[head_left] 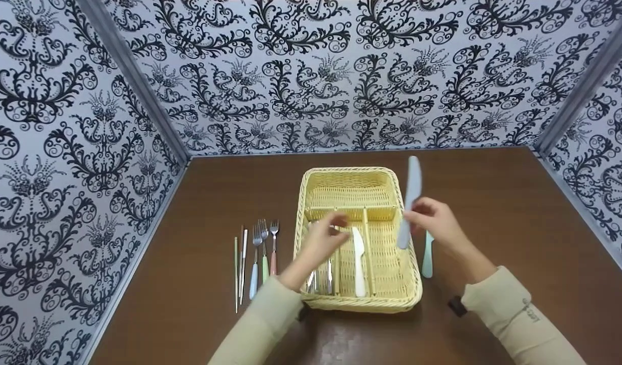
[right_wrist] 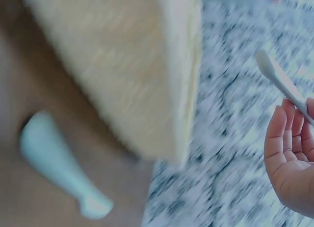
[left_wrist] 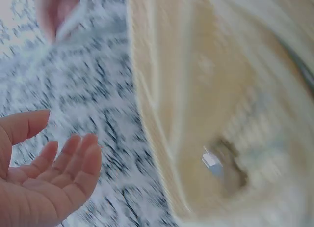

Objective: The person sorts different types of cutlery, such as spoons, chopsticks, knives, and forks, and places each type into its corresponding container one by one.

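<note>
Grey-blue knife [head_left: 413, 185], blade forward, in right hand [head_left: 441, 226], divided yellow basket [head_left: 364, 303], left hand [head_left: 321, 242] over it

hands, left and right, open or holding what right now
Left hand: open, fingers relaxed, holding nothing.
Right hand: closed, holding the grey knife.

The person wears a pale cream, long-sleeved fabric garment. The right sleeve [head_left: 511, 322] bears small, dark, illegible lettering [head_left: 531, 310]; beside its cuff sits a small black boxy piece [head_left: 458, 306]. Left of that sleeve is the matching pale cream left sleeve [head_left: 260, 322].
</note>
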Available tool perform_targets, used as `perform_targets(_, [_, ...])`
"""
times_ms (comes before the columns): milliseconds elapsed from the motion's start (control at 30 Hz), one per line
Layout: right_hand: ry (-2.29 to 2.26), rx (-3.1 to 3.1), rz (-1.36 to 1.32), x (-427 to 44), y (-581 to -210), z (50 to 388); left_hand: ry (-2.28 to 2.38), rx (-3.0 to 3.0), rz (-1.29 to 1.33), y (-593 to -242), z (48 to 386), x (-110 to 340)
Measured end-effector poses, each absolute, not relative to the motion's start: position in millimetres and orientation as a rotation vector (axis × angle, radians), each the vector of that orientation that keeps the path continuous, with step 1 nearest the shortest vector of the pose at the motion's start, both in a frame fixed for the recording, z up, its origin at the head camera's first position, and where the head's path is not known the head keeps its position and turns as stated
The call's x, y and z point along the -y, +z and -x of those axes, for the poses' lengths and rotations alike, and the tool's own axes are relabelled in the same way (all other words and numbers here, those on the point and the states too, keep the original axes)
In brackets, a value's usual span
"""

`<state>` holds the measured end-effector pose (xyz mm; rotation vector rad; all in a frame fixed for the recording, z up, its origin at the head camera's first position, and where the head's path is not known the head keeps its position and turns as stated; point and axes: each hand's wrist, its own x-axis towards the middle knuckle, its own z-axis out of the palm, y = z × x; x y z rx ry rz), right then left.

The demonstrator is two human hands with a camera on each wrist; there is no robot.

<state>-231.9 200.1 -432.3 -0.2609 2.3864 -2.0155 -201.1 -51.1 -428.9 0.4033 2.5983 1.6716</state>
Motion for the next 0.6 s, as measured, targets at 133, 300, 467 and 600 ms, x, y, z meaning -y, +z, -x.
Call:
perform_targets(133, [-2.03,-2.297,0.337,-178,-421,221,1.6,-2.578,-0.47,-418,191,27])
perform_targets(300, [-1.96,-2.263,0.415,-163,-415,211,1.578,-2.657,-0.565,-416,188,13])
perform_targets(467, [-1.907,-2.275,0.476,-157,-414,207,1.643,-2.688,-0.575,-419,190,10])
perform_targets(600, [-1.889,-2.291,0.496,-157,-415,207,1.676,-2.675,-0.547,-421,191,8])
